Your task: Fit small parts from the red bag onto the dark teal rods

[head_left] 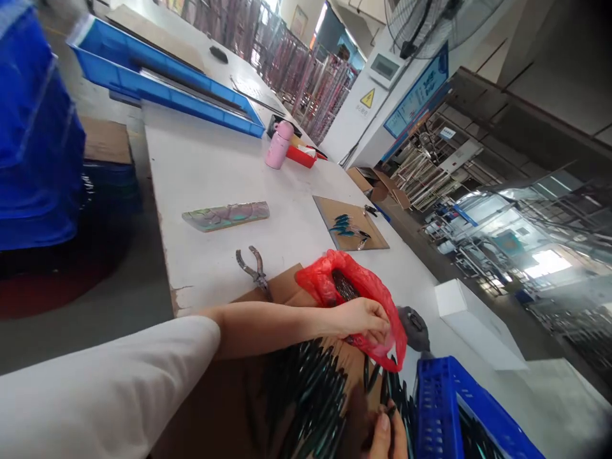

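Note:
My left hand (366, 320) reaches across from the left, over a red plastic bag (377, 284). Its fingers are curled into a pinch by the bag's rim; what is in them, if anything, I cannot make out. Thin brown metal pieces (345, 285) lie inside the bag. At the bottom edge my right hand (389, 437), partly cut off, pinches a slim dark glossy piece (391, 411). Many similar dark green-black slim pieces (310, 395) lie in rows on brown cardboard (354, 363) below my left forearm.
Pliers (253, 268) lie open left of the bag, near a patterned curved strip (227, 217). Farther off are a board (377, 237) with small teal pieces, a pink bottle (278, 145) and a blue tray (105, 54). A blue crate (437, 408) and white box (478, 325) stand right.

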Tool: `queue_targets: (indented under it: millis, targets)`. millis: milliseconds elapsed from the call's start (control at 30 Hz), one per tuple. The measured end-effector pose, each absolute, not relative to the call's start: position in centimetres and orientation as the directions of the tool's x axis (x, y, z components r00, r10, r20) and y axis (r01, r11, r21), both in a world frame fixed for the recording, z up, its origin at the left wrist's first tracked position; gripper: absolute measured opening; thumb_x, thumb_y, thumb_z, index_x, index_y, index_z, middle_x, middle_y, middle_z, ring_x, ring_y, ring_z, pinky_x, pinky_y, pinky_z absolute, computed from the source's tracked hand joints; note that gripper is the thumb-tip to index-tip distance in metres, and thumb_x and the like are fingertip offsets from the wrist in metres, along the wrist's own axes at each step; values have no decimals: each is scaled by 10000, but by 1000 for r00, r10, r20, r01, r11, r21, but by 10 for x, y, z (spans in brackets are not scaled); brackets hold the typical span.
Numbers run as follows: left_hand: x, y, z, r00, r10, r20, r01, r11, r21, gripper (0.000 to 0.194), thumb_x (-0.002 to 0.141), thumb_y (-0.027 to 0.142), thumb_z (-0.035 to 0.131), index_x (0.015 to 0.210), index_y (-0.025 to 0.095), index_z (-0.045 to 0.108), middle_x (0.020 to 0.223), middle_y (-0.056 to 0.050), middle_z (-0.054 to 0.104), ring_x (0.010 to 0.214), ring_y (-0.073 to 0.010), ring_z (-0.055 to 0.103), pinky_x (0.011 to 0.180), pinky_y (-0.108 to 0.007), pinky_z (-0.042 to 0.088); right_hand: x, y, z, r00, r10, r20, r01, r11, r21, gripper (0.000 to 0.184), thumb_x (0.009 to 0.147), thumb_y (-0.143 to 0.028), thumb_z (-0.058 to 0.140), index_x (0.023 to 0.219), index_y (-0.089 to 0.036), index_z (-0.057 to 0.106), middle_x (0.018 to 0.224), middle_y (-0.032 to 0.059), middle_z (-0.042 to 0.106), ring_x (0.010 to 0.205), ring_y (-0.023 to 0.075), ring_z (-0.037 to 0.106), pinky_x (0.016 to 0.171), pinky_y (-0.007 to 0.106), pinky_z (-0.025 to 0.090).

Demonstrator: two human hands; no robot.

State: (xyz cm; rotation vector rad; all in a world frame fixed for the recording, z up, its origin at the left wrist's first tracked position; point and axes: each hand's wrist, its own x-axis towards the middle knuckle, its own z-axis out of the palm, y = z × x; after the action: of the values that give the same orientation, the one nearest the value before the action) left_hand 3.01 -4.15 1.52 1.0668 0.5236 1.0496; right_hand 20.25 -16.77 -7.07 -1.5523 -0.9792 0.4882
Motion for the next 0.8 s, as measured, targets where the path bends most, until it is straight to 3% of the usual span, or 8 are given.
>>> queue_targets:
  millis: [133, 267, 433, 633, 800]
  targets:
    - [48, -76, 19, 605, 789, 103, -486, 264, 833, 393, 587, 398, 728, 765, 129, 503, 701, -20, 606, 611, -110, 608, 562, -222, 459, 175, -179, -49, 562, 806, 186, 203, 83, -976, 550, 755, -451, 574, 1193, -124, 522, 1040, 114, 635, 860, 202, 610, 745, 294, 497]
    - [56, -88, 16, 631, 768, 107, -484, 281, 829, 415, 572, 407, 743, 762, 124, 508, 660, -5, 598, 568, -100, 598, 542, -217, 462, 169, -181, -42, 543, 822, 170, 105, 134, -985, 508, 738, -418, 607, 1155, -133, 547, 1183, 112, 571, 1006, 213, 568, 865, 320, 461]
    - [57, -92, 16, 614, 782, 101, -481, 270, 834, 405, 583, 407, 734, 757, 119, 511, 646, -4, 595, 567, -103, 601, 504, -191, 445, 170, -183, -40, 485, 853, 190, 175, 118, -977, 481, 774, -407, 566, 1156, -113, 551, 1221, 122, 544, 1102, 235, 516, 921, 356, 434]
    - [56, -94, 18, 609, 780, 140, -494, 235, 837, 378, 616, 402, 714, 764, 129, 499, 649, 2, 593, 547, -90, 581, 499, -194, 445, 168, -183, -37, 484, 850, 205, 217, 111, -970, 479, 781, -401, 557, 1163, -112, 549, 1210, 121, 552, 1075, 233, 536, 910, 358, 446]
    - [54, -98, 22, 609, 782, 133, -434, 188, 881, 283, 672, 331, 684, 759, 129, 507, 654, 11, 578, 591, -74, 579, 567, -200, 464, 166, -182, -36, 533, 825, 187, 155, 122, -980, 476, 757, -387, 596, 1158, -135, 552, 1140, 92, 602, 1000, 194, 576, 870, 308, 465]
